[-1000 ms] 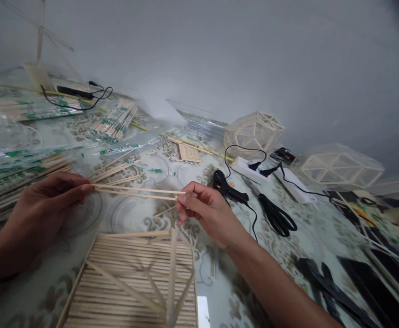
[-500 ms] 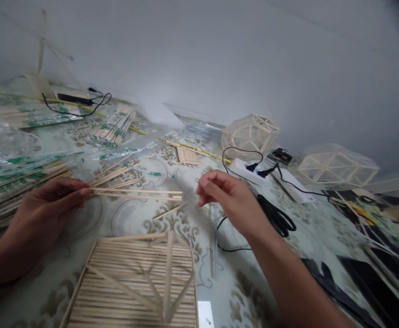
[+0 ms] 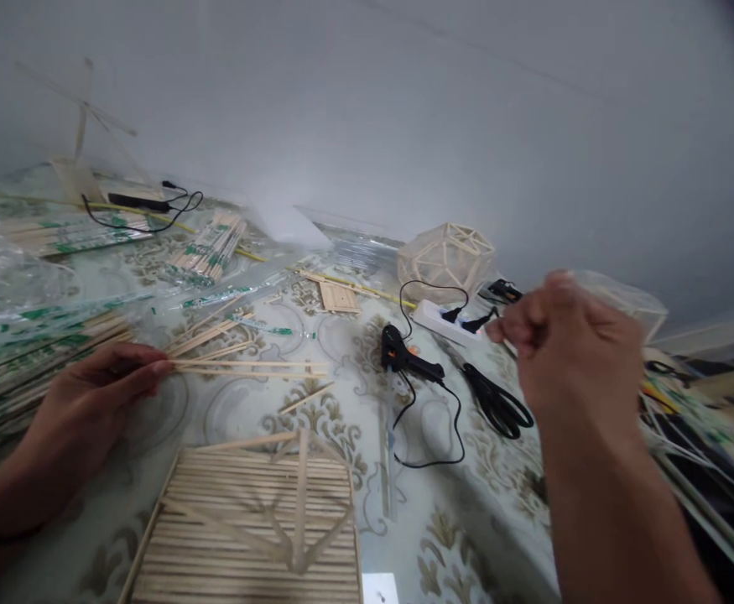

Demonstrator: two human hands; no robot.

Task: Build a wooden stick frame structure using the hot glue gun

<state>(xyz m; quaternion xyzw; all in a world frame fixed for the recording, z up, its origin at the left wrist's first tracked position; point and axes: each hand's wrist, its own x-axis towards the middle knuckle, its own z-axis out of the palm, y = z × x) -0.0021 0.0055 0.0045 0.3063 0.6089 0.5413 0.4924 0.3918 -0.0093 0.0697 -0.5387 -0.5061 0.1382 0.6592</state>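
Note:
My left hand (image 3: 86, 403) pinches the left ends of two thin wooden sticks (image 3: 250, 367), which reach rightward just above the patterned table. Raised at the right is my right hand (image 3: 568, 348), its fingers curled loosely with nothing visible in them, above the white power strip (image 3: 445, 317). A black glue gun (image 3: 404, 359) lies between the hands with its cord looping toward me. Close in front of me sits a flat panel of glued sticks (image 3: 247, 528) with a few sticks braced upright on it.
Black scissors (image 3: 496, 403) lie right of the glue gun. Two stick-frame polyhedra, one of them (image 3: 445, 256), stand by the wall. Packs of wrapped sticks (image 3: 209, 243) and plastic bags (image 3: 14, 335) cover the left. Loose sticks and dark items crowd the far right edge.
My right hand let go of the sticks' right ends and swung up and to the right, uncovering the glue gun. My left hand still holds the sticks.

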